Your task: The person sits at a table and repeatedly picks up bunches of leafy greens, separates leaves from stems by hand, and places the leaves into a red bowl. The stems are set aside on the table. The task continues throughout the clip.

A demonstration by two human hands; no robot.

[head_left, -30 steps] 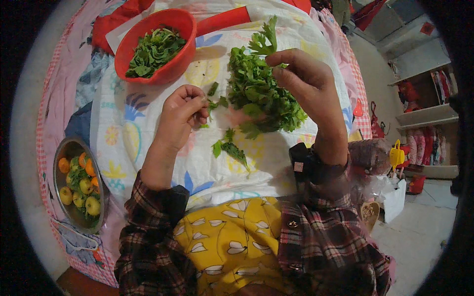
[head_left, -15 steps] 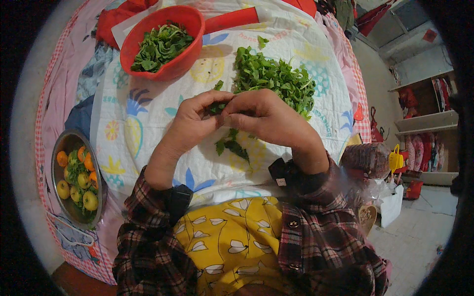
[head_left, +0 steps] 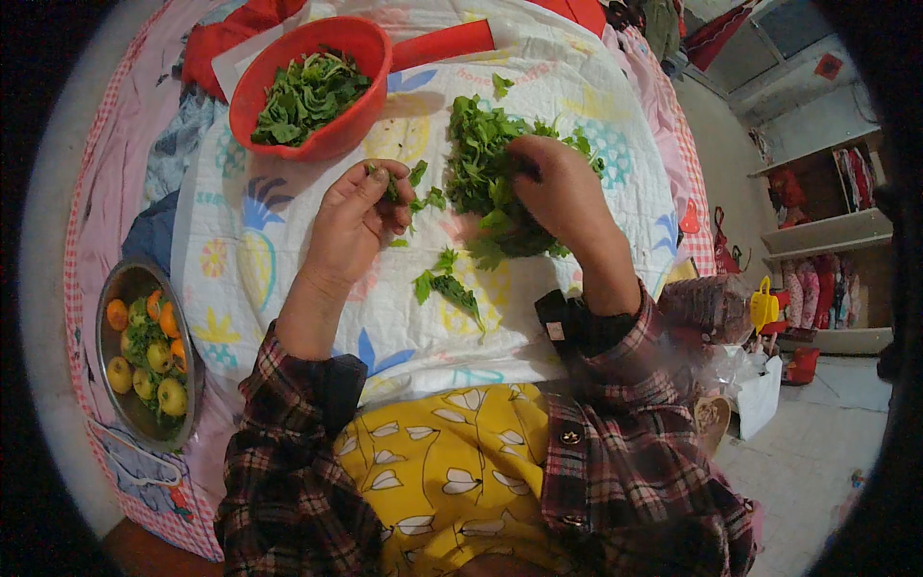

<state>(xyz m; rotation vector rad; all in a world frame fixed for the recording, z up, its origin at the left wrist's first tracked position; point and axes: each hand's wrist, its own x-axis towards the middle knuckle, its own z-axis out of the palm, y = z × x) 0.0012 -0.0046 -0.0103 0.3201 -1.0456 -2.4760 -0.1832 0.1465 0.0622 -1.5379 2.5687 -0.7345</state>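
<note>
My left hand (head_left: 358, 221) is closed on a few leafy green sprigs (head_left: 416, 183), with leaves poking out past its fingertips. Over the pile of leafy greens (head_left: 486, 159) on the right is my right hand (head_left: 558, 188). Its fingers bend down into the leaves, so their tips are hidden. A red plastic strainer bowl (head_left: 377, 96) with a long handle holds picked greens (head_left: 312, 96) at the far left. A loose leafy sprig (head_left: 460, 293) lies on the cloth nearer to me, between my forearms.
Under everything is a white fruit-print cloth (head_left: 317, 226). A metal bowl (head_left: 192, 385) of yellow-green and orange fruit with greens sits at the left edge. To the right stand a large plastic jug (head_left: 716, 308) and open shelves (head_left: 817, 240). A red cloth (head_left: 212, 53) lies behind the strainer.
My hands have come apart. The right one moved right and away from me onto the pile, while the left stayed near its place with sprigs in its fingers.
</note>
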